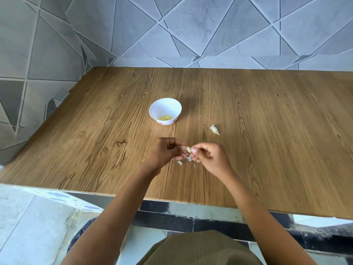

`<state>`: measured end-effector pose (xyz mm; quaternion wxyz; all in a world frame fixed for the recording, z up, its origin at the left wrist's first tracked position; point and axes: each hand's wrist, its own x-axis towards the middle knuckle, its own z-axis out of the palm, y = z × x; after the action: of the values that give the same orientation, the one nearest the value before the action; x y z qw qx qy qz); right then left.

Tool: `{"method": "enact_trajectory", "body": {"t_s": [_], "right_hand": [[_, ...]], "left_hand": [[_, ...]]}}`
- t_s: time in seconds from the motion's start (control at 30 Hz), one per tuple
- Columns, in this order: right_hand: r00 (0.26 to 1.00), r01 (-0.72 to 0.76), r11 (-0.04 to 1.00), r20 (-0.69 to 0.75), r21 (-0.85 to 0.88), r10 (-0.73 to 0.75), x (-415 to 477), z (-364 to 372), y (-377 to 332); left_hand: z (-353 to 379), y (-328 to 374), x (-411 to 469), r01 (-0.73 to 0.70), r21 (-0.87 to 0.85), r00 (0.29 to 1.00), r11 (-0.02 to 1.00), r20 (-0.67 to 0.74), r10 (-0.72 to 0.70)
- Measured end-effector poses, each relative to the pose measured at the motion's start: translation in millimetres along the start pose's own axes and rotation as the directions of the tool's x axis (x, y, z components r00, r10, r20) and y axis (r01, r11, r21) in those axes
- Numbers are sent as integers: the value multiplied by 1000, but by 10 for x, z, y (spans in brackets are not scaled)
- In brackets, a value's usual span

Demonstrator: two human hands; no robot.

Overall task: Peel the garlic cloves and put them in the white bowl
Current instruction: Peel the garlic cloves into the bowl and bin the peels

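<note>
Head view: hands [164, 150] [210, 156] pinch garlic clove [188, 149]; pink print [166, 123] on white bowl [164, 107] illegible.

The cloves [165, 117] in the white bowl [165, 99] are too small to count

Bright, even daylight — soft shadows, sharp centre, wide-angle bending at edges.

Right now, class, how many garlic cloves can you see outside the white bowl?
2. The held clove is pinched between the left hand and right hand; the loose clove lies on the table, right of the white bowl. Peeled pieces inside the bowl cannot be counted.
</note>
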<state>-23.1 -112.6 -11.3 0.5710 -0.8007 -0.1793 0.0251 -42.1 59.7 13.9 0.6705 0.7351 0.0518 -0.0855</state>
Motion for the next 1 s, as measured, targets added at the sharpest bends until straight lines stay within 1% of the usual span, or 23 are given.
{"method": "enact_trajectory", "body": {"t_s": [0.13, 0.27, 0.37, 0.43, 0.63, 0.8, 0.87, 0.93, 1.0], "right_hand": [[998, -60, 997, -30, 50, 61, 3, -5, -17], [997, 4, 997, -73, -80, -10, 4, 18, -31], [997, 50, 987, -53, -153, -59, 16, -7, -41], [999, 38, 988, -29, -153, -43, 25, -33, -40], [1000, 0, 996, -18, -84, -2, 20, -29, -17], [997, -71, 994, 8, 80, 71, 10, -40, -29], [992, -129, 978, 17, 165, 127, 11, -36, -30], [988, -157, 962, 38, 224, 153, 1, -47, -46], [992, -119, 975, 55, 186, 111, -5, -58, -64]], "left_hand": [[34, 6, -16, -22, -12, 999, 1000, -27, 22], [70, 20, -19, -50, 53, 998, 997, -33, 52], [69, 21, -9, -86, 108, 996, 990, -27, 89], [62, 3, -10, -97, 123, 995, 988, -15, 100], [47, -10, -13, -125, 137, 992, 983, 27, 123], [38, 3, -15, -89, 58, 995, 994, 52, 86], [27, 0, -11, -81, 38, 995, 996, 56, 79], [9, -2, -10, -94, 36, 994, 995, 63, 91], [-2, 15, -12, -119, 44, 991, 992, 67, 116]]}}
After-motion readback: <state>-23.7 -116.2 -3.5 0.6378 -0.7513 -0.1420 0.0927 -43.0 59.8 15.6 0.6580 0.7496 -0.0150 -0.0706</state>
